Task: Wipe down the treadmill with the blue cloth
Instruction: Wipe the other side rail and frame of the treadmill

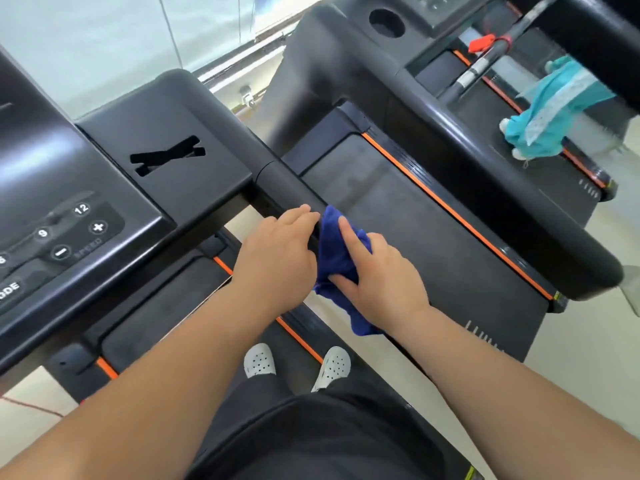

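Gripping the bunched blue cloth [337, 252] against the black handrail [287, 183] of the treadmill [194, 109], the right grip [381, 277] has thumb and lower fingers curled round the fabric, with the index finger lying straight along the top. The cloth sits on the rail a little past the console, one corner hanging below the wrist. The left grip [277, 261] is released, fingers straight and flat on the same rail, just beside the cloth. White perforated shoes [259, 360] stand on the deck below, near an orange stripe. Over the neighbouring treadmill [450, 254] hangs something teal [554, 109], possibly a towel or garment, too blurred to tell. A red clip [481, 43] sits near that machine's console.
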